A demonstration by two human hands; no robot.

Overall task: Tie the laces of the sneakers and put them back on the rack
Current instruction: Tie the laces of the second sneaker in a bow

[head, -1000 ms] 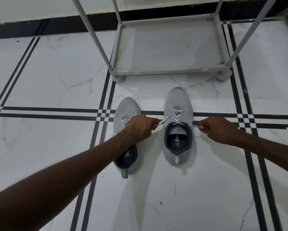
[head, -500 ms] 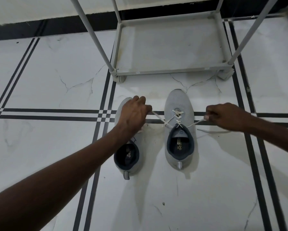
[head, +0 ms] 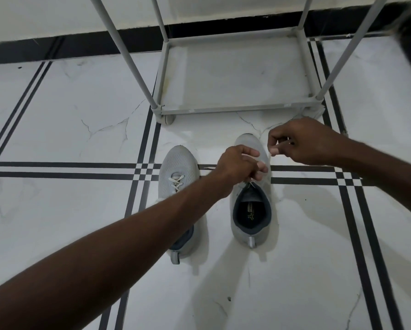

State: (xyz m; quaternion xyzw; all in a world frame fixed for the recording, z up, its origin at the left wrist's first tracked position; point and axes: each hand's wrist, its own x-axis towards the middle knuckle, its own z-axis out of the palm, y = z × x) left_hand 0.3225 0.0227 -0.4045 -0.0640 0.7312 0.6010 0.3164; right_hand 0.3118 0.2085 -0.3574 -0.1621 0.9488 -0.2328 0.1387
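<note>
Tying the right sneaker's lace, rack waiting just ahead

Both hands work above the right sneaker (head: 249, 210), which sits heel toward the person so the lace (head: 250, 184) faces up within reach; the left hand (head: 237, 166) is closed, pinching the lace close over the eyelets to hold tension, while the right hand (head: 302, 141) pinches what seems the other end, lifted toward the toe to form the knot. The left sneaker (head: 178, 172) stands beside it on the floor (head: 57, 210), partly under the forearm, its lace looking untied. The rack (head: 235, 108) stands empty beyond the toes
</note>
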